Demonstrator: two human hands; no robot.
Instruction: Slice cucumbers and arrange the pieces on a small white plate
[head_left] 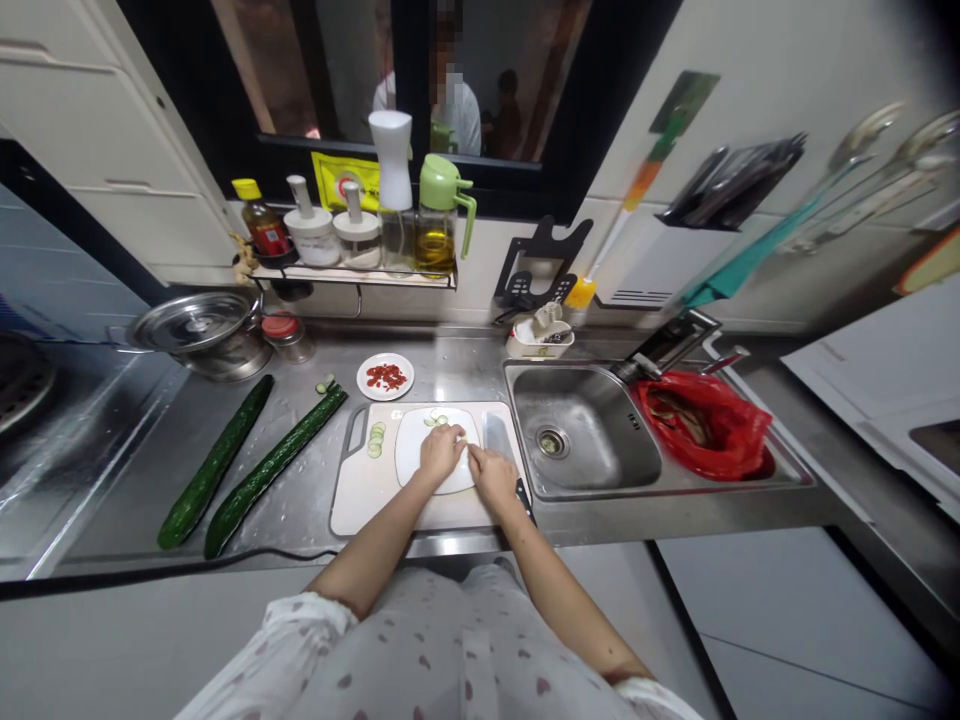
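My left hand (441, 452) and my right hand (493, 475) are over a white plate (409, 465), both with fingers pinched. A small pale-green piece, apparently a cucumber slice (464, 438), shows between the fingertips, mostly covered by them. Several cucumber slices (435, 421) lie near the plate's far rim. The plate rests on a light cutting board (352, 505), where more slices form an overlapping row at the left. Beside my right hand lies a knife (496, 432), its black handle partly hidden under the wrist.
Two long cucumbers (217, 465) lie left of the board, one with a cut end. Behind it is a small dish (367, 378) of chopped red pieces. To the right are a sink (600, 470) and a red plastic bag (739, 440). Seasoning containers stand on a shelf (352, 274).
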